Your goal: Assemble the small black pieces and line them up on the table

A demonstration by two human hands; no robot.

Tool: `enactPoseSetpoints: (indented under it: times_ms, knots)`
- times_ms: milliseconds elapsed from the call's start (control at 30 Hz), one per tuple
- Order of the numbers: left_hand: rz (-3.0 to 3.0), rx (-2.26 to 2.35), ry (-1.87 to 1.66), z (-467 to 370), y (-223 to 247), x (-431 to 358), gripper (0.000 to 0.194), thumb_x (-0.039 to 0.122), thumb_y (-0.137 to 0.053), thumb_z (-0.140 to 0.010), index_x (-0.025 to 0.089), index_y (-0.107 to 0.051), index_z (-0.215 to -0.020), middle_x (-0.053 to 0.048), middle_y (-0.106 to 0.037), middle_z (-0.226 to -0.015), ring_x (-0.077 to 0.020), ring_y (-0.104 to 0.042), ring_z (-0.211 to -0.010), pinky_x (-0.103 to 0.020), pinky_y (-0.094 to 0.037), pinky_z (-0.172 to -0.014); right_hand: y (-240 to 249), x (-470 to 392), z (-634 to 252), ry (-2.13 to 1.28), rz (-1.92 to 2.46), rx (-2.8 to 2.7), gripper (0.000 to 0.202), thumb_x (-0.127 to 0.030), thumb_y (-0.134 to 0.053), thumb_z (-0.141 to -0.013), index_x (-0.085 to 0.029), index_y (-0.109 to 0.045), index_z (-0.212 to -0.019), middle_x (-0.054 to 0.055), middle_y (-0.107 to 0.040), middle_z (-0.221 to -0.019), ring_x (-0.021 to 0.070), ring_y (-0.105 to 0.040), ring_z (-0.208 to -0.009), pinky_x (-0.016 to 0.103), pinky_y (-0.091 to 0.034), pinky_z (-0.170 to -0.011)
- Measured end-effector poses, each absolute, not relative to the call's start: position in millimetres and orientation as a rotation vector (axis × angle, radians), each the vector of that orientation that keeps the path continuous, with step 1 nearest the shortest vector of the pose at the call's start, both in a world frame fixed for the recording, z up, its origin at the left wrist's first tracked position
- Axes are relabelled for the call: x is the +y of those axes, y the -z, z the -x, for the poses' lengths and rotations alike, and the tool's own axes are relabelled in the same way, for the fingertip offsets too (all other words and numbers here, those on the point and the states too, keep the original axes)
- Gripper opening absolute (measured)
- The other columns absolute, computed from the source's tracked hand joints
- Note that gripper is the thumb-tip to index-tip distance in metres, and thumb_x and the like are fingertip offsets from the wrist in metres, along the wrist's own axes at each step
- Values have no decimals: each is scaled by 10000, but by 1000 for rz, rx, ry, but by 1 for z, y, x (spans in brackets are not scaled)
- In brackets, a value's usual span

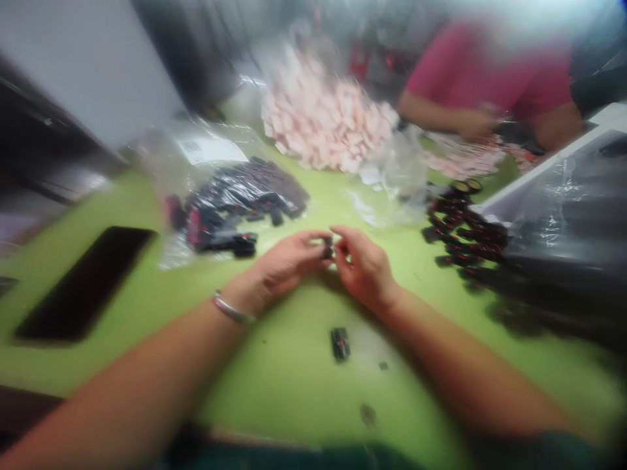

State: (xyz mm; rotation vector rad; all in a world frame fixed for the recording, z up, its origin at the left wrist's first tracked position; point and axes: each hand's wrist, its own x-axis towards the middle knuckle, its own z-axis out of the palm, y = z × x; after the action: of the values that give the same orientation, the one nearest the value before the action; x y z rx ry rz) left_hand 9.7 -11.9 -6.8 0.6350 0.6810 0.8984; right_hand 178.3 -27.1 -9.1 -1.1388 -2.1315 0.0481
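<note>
A small black part point(328, 248) is pinched between the thumb and fingers of my left hand point(289, 261), just above the green table point(294, 365). My right hand point(365, 264) meets it from the other side, its fingers curled and closed at the part's right edge. Blur and the fingers hide the part's exact kind. Nearer to me, between my forearms, a small black rectangular piece point(340, 344) with a reddish mark lies on the table.
Left of my hands lie a clear bag of black parts point(245, 196) and a dark flat slab point(88, 284). Pale pink pieces point(328, 124) are heaped behind. Black parts point(465, 235) spill beside a grey plastic-lined box point(573, 202). A person in pink point(490, 78) sits across.
</note>
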Motion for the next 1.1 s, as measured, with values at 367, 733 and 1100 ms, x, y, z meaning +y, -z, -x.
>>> enactPoseSetpoints:
  times_ms: [367, 733, 1100]
  knots:
    - [-789, 702, -967, -11, 13, -13, 324, 202, -802, -658, 119, -680, -946, -62, -702, -849, -126, -643, -738, -246, -510, -731, 4, -30, -176, 224, 1110, -2314, 394, -159, -386, -937, -152, -493, -1316, 71, -676, -864, 163, -620, -770, 254, -491, -734]
    - [-652, 762, -1101, -13, 7, -12, 341, 144, -812, -620, 116, -652, -920, -27, -695, -748, -108, -648, -680, -215, -512, -681, 5, -47, -162, 115, 1093, -2196, 601, -96, -382, -864, -168, -312, -1456, 112, -691, -1085, 123, -577, -567, 242, -436, -495]
    - [-565, 861, -1138, -8, 5, -7, 335, 106, -717, -717, 138, -585, -1023, -33, -681, -757, -137, -676, -665, -232, -506, -648, 15, 15, -203, -359, 1613, -1960, 110, -208, -554, -782, -177, -648, -734, 32, -650, -752, 157, -558, -703, 282, -427, -687]
